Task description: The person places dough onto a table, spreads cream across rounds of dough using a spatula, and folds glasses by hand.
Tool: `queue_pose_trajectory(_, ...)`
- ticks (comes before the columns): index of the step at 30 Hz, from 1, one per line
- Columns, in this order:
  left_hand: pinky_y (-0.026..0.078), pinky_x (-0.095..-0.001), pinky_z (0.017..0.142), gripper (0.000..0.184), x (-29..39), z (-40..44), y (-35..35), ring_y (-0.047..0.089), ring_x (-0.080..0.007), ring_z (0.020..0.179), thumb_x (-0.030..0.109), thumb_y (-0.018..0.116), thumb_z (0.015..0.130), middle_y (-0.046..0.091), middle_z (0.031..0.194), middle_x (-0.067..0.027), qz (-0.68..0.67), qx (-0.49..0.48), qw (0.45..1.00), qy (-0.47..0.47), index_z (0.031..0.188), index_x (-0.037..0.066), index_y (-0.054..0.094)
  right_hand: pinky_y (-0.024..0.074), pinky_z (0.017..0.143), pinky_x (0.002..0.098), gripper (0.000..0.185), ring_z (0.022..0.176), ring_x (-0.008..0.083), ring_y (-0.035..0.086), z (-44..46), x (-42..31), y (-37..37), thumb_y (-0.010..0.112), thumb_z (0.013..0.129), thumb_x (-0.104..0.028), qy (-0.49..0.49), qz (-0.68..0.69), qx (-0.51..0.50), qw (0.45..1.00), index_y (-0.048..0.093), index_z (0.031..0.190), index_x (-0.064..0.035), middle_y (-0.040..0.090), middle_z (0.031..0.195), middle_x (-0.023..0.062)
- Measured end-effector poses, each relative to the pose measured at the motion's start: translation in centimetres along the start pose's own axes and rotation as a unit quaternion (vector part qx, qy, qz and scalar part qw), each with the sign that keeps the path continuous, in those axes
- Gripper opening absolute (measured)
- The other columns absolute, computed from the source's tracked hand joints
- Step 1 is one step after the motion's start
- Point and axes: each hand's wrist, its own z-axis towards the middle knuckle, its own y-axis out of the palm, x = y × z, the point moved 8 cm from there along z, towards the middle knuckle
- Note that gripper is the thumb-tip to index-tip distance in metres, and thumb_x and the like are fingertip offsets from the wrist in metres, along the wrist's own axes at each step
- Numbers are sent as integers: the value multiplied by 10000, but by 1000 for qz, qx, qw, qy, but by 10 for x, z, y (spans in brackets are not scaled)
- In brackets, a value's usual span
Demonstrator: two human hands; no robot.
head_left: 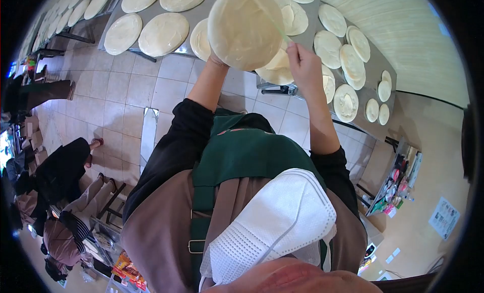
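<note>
A large round pale disc point(242, 33) is held up at the top centre, its surface coated with something creamy. My left hand point(218, 60) supports it from below, mostly hidden behind it. My right hand point(304, 66) is closed on the green handle of a spatula point(279, 32), whose pale blade lies across the disc's upper right. Behind the disc, a metal table point(313, 33) carries several similar discs, some with cream in the middle. A coated disc point(164, 34) lies to the left, and another point(346, 103) to the right of my right hand.
Smaller discs point(372, 110) lie at the table's right end. Several people point(63, 167) are at the far left, near another table with more discs point(78, 11). A rack of colourful items point(396, 179) stands at the right. Below me hangs a white mask point(272, 217).
</note>
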Motion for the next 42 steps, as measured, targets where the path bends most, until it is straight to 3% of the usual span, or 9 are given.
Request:
queue_pose_trajectory(5,477,-458,956,614,-16,-1,-18,518,-298,1182,484,488,910,483,1355,-106,47,76,993,-80,1378,95,405,437,526,441,272,585,365,566,-13,-41,4,537,927,-262,-195,-96,-76,973,584,814,-19,593,671,155)
queue_pose_trajectory(8,478,-467,949,604,-20,1,-12,529,-305,1165,489,465,915,499,1336,-115,20,-19,997,-73,1360,82,427,433,518,428,268,581,354,570,-18,-45,-4,545,922,-264,-234,-94,-119,960,587,810,-24,594,697,166)
queue_pose_trajectory(13,455,-491,965,594,-25,3,-19,509,-324,1183,508,369,931,491,1342,-128,-64,54,993,-78,1351,96,444,430,519,421,296,570,367,565,-4,-11,-15,522,940,-263,-128,-7,-86,988,582,809,-4,568,646,193)
queue_pose_trajectory(21,432,-484,981,599,-26,16,1,506,-316,1187,523,312,939,504,1332,-111,-159,0,985,-63,1352,110,445,416,523,446,317,598,413,569,-31,43,28,483,963,-230,43,14,8,999,564,791,23,557,639,238)
queue_pose_trajectory(23,430,-477,986,597,-31,18,5,506,-313,1187,521,313,939,507,1329,-109,-173,-4,982,-71,1350,109,446,417,525,443,300,585,409,564,-41,30,44,490,959,-218,27,58,-19,998,563,792,21,550,628,236)
queue_pose_trajectory(25,433,-473,984,592,-29,16,-3,512,-313,1180,514,317,940,510,1326,-113,29,112,991,-65,1345,103,448,418,526,438,296,580,405,561,-44,15,47,492,958,-216,6,69,-36,997,563,793,21,548,623,233)
queue_pose_trajectory(28,436,-478,979,590,-32,19,-5,522,-313,1169,511,321,939,519,1314,-115,-104,1,991,-80,1340,99,452,418,527,430,292,574,398,556,-42,-3,40,495,956,-210,-42,83,-65,994,558,792,22,543,616,227)
queue_pose_trajectory(37,464,-474,946,583,-45,18,-5,540,-312,1146,500,327,937,538,1288,-122,-217,-29,962,-165,1335,95,455,427,541,427,277,600,376,568,-17,15,21,504,951,-215,-25,22,-49,998,570,805,11,578,666,195)
queue_pose_trajectory(42,475,-469,929,573,-46,18,-14,548,-311,1133,493,346,934,546,1274,-123,-158,-40,973,-161,1318,87,472,421,511,356,225,548,323,547,-26,-8,14,552,931,-193,-192,-34,-101,976,617,871,14,581,665,183)
